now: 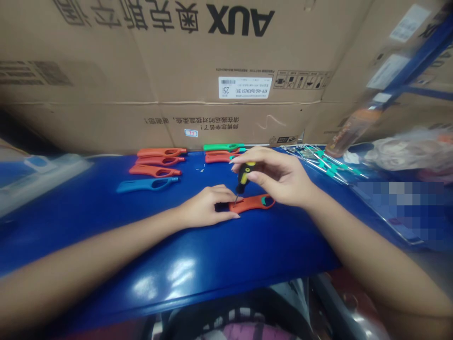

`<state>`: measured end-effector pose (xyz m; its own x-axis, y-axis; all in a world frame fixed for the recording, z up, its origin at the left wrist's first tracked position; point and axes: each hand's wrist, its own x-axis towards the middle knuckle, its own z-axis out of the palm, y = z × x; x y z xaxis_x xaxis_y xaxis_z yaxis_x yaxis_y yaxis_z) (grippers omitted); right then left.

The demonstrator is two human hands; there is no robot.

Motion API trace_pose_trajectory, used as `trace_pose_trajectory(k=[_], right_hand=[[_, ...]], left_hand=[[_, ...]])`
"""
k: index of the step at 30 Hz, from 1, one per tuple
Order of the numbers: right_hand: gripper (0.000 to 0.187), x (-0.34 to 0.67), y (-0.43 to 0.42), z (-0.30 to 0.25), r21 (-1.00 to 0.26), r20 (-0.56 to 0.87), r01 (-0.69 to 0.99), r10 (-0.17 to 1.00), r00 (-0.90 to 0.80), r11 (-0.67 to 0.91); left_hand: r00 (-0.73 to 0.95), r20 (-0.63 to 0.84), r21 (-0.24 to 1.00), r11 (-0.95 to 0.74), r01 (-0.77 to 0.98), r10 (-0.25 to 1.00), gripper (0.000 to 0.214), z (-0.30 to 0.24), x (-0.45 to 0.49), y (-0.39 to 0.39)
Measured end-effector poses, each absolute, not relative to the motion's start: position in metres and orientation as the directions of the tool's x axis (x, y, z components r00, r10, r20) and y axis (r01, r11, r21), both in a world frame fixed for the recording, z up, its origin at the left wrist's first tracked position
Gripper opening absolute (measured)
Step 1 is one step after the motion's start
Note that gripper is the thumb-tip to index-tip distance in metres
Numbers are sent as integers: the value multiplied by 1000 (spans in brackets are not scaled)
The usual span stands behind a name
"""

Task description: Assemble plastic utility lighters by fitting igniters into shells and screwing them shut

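Note:
An orange lighter casing (pixel 251 204) with a teal trigger lies on the blue table, its looped end to the right. My left hand (pixel 210 206) grips its left end, thumb on the near side and fingers on the far side. My right hand (pixel 279 174) is closed on a small black and yellow screwdriver (pixel 244 177). The screwdriver slants down, and its tip meets the casing close to my left fingertips. Whether a screw sits under the tip is too small to tell.
Orange, red and blue casings (pixel 155 171) lie at the back left. Behind my right hand are a green casing (pixel 222 147) and red ones. Metal rods with teal parts (pixel 323 160), a plastic bottle (pixel 354 131) and a bag (pixel 410 151) stand right. A cardboard box (pixel 141 80) walls the back.

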<state>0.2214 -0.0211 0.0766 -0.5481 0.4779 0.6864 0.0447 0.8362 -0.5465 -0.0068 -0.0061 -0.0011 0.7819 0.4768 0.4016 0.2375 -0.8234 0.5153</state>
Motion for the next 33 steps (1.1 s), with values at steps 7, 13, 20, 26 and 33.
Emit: trace_pose_trajectory(k=[7, 13, 20, 26, 33], right_hand=[[17, 208, -27, 75, -298, 811, 238, 376, -448, 925], [37, 216, -24, 70, -648, 630, -26, 518, -579, 761], [26, 209, -23, 68, -582, 695, 55, 531, -486, 812], [30, 207, -29, 74, -478, 703, 207, 513, -492, 854], [28, 248, -6, 93, -667, 677, 165, 683, -274, 727]], left_hand=[[772, 384, 490, -821, 294, 506, 33, -3, -5, -7], [779, 366, 508, -811, 291, 509, 39, -1, -5, -8], [778, 387, 484, -827, 286, 495, 38, -2, -4, -8], [788, 363, 473, -827, 304, 497, 32, 2, -4, -9], [823, 120, 343, -801, 490, 555, 41, 36, -10, -10]])
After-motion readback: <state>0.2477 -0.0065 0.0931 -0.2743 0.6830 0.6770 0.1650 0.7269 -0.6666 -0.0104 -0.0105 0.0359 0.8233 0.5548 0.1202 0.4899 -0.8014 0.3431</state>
